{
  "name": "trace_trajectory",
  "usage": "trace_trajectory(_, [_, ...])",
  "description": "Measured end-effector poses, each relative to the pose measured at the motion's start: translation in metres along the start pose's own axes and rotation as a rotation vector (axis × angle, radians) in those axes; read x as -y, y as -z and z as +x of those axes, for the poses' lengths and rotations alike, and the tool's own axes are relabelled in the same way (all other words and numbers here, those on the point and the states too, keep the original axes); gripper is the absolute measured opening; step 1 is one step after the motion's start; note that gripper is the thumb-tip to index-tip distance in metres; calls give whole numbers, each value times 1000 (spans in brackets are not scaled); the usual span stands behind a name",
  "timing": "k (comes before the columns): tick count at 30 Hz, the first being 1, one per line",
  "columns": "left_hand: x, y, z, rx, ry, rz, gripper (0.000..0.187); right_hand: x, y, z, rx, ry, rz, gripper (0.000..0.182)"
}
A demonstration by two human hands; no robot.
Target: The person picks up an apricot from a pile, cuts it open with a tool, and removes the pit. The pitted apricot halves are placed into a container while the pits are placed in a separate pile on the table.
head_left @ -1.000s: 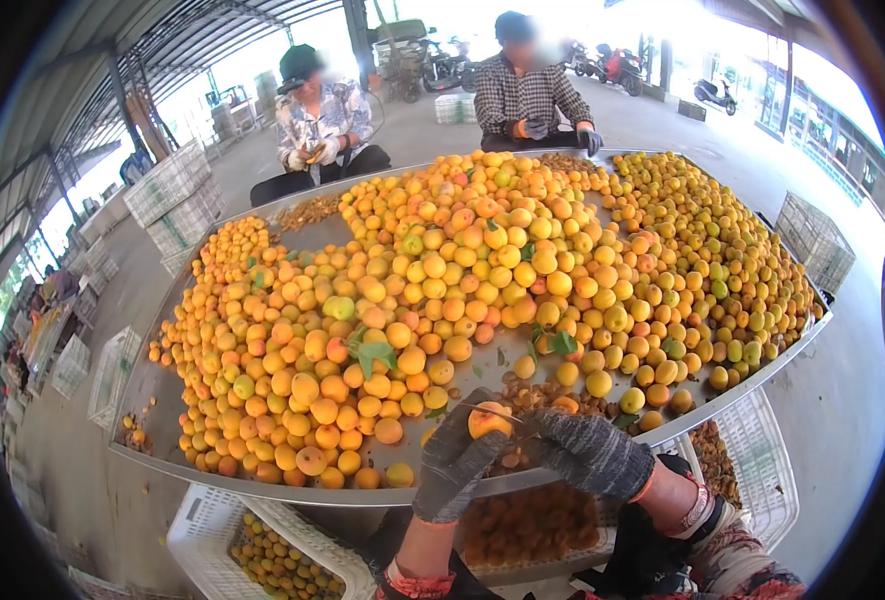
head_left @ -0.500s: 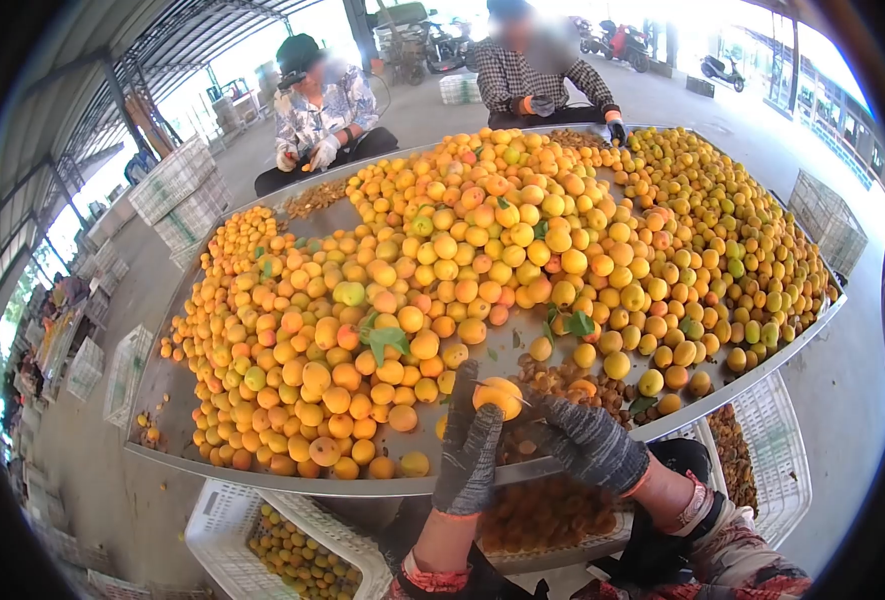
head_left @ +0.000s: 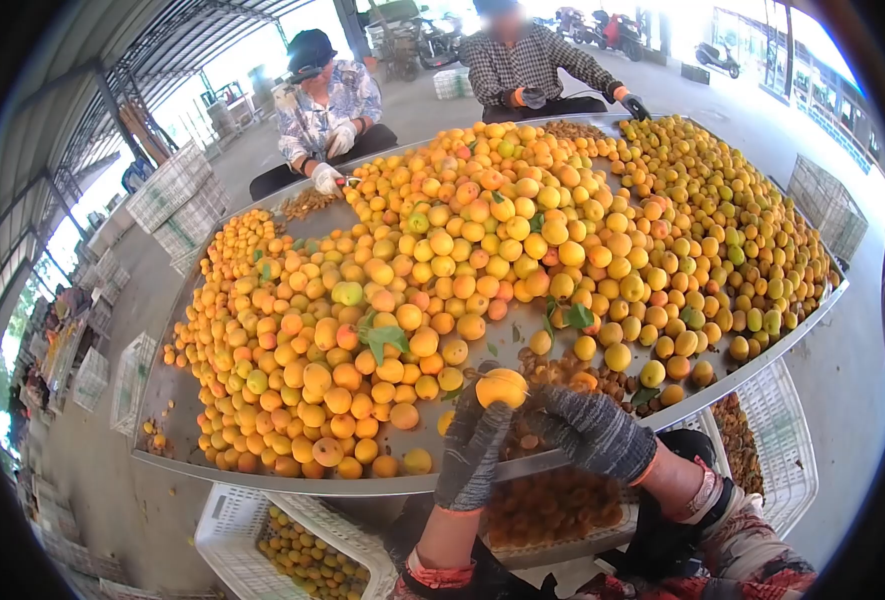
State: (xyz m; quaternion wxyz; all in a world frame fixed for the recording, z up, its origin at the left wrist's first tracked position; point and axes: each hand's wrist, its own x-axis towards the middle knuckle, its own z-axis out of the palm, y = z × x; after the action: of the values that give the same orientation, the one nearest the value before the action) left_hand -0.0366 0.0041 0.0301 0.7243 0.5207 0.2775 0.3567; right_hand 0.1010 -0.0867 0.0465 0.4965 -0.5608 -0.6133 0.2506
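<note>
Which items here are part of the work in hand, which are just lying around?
In hand: left hand and right hand on one apricot; pit heap; apricot pile; metal table.
Lying about: white crates; leaves; motorbikes.

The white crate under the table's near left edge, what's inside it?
The white crate holds small yellow-orange fruits, heaped loosely. The table edge covers its far part, so how full it is there cannot be seen.
</note>
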Motion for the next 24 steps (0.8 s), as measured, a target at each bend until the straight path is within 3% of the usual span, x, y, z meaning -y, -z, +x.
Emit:
trace_trajectory(2, [1, -7, 1, -65, -255, -21, 41, 12, 9, 6, 57, -41, -36, 35])
trace_trajectory(6, [3, 1, 2, -51, -252, 54, 42, 13, 4, 6, 68, -30, -176, 35])
trace_trajectory(8, [8, -3, -1, -217, 6, -45, 45, 8, -13, 1, 13, -10, -150, 37])
trace_trajectory(11, [44, 8, 5, -192, -130, 27, 43, -6, -28, -7, -57, -7, -154, 41])
trace_trajectory(15, [13, -7, 4, -195, -161, -15, 42, -13, -25, -2, -2, -24, -134, 44])
trace_trajectory(17, [12, -4, 5, -104, -81, -79, 42, 4, -17, 3, 34, -75, -169, 44])
trace_trajectory(22, [10, -6, 2, -142, 7, -138, 39, 18, -14, 3, 105, -128, -222, 45])
trace_trajectory(24, [9, -7, 3, -165, 28, -73, 39, 8, -22, 3, -14, 40, -136, 37])
